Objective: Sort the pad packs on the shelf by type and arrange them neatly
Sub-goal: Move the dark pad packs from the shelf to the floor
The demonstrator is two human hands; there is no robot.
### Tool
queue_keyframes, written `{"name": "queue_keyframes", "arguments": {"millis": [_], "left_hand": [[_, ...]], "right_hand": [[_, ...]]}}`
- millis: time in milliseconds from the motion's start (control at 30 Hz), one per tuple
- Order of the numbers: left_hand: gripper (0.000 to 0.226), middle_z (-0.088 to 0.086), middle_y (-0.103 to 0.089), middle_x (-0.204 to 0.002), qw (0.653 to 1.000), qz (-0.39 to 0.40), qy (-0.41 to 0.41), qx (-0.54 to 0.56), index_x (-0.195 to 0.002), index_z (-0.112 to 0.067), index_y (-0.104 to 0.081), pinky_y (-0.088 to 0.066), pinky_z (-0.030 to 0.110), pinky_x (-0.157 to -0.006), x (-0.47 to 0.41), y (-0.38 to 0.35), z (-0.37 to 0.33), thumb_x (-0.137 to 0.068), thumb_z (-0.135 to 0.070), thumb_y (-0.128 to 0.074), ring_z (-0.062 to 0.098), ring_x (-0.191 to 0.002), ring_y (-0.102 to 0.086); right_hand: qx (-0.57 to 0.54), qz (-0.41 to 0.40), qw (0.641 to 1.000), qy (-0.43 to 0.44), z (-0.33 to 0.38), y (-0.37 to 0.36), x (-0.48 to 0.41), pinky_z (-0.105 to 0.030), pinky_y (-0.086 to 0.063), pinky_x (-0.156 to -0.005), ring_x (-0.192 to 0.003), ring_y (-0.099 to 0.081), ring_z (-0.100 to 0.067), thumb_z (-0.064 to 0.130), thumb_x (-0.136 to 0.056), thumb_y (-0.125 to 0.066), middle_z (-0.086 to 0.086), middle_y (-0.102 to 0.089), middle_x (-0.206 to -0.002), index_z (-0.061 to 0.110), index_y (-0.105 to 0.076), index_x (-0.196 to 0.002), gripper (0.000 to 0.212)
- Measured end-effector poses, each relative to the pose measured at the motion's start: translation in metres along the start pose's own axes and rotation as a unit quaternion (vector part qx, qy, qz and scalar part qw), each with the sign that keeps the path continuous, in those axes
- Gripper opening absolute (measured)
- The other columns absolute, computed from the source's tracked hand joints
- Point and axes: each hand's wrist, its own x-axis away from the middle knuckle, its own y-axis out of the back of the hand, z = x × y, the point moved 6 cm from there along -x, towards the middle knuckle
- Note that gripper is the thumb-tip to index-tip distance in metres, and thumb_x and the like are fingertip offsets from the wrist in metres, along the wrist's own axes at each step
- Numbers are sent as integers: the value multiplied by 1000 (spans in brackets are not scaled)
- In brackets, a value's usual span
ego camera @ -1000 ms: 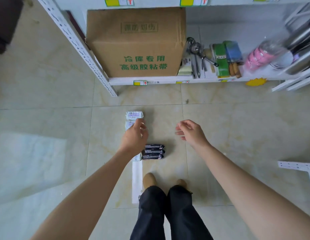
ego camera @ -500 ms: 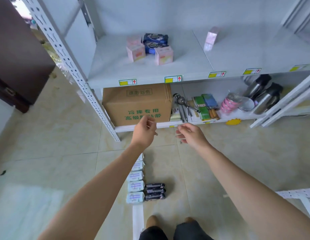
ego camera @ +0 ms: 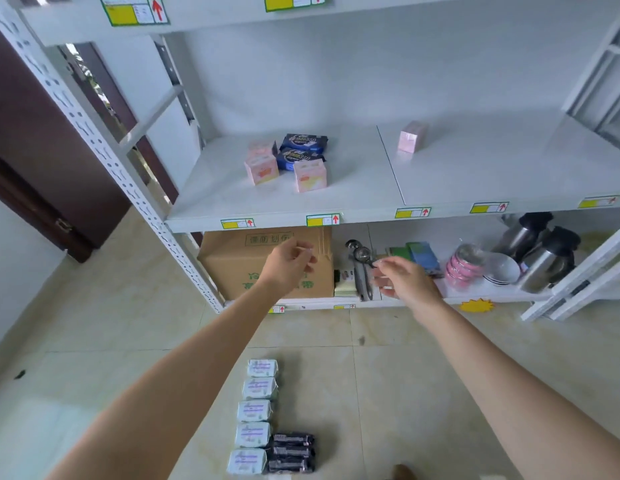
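On the white shelf stand three pink pad packs close together, with two dark blue packs among them. A lone pink pack stands further right. On the floor lies a row of several pale green-white packs, with a stack of black packs beside its near end. My left hand and my right hand hang below the shelf edge, both holding nothing, fingers loosely curled and apart.
The bottom shelf holds a cardboard box, metal scoops, green and blue items, pink bowls and two steel jugs. A perforated white upright stands left, a dark door behind it.
My view has lifted from the floor packs to the shelf. Both hands rose from the floor packs toward the shelf, still holding nothing.
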Motion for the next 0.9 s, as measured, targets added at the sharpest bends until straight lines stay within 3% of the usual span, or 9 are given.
{"name": "queue_keyframes", "arguments": {"millis": [167,300,433,567,633,767,900], "left_hand": [[14,-4,-63,-86,999,-35,4,-17,-91,-21,-54,-47,35,-66,-29,-33,-30,-94,-11,-44,12,-69,-61],[15,-3,-62,-89,998,-52,5,-35,-91,-22,-54,-49,36,-68,-47,-49,-45,-94,-11,-44,10,-69,-61],[14,0,-60,-95,996,-71,10,-55,-88,-22,-54,-49,34,-66,-72,-53,-46,-94,-13,-46,11,-70,-62],[12,1,-62,-94,993,-95,42,-53,-95,-22,-57,-50,33,-69,-108,-46,-36,-93,-14,-47,18,-80,-63],[12,-1,-62,-97,992,-111,46,-46,-96,-21,-57,-50,34,-69,-132,-40,-34,-94,-16,-47,18,-80,-62],[12,0,-59,-99,985,-168,50,-12,-98,-11,-56,-42,25,-55,-187,-24,-34,-95,-13,-44,16,-73,-62],[11,4,-59,-97,982,-179,59,-4,-97,-8,-55,-43,25,-58,-248,-1,-33,-95,-11,-44,21,-76,-62]], "right_hand": [[40,122,992,6,13,43,-31,-23,-41,-59,-71,-56,-13,14,-95,-46,-2,-60,-85,18,-57,-89,13],[45,156,987,3,18,63,-61,-14,-42,-49,-71,-55,-12,15,-95,-47,-2,-60,-86,14,-58,-95,11],[39,165,986,2,24,68,-98,-24,-46,-66,-79,-59,-15,20,-94,-49,-2,-62,-97,24,-58,-91,10],[71,209,975,-5,28,60,-131,-33,-50,-82,-92,-62,-16,27,-92,-53,5,-62,-105,28,-56,-102,10],[67,213,975,-10,37,56,-152,-29,-48,-78,-88,-61,-14,25,-92,-53,4,-61,-103,25,-55,-105,13],[74,184,980,-2,55,46,-208,-26,-46,-74,-85,-62,-14,23,-93,-52,2,-60,-102,21,-54,-109,16],[62,151,986,5,76,24,-269,-28,-45,-74,-86,-63,-19,20,-94,-51,-3,-60,-104,17,-54,-108,15]]}}
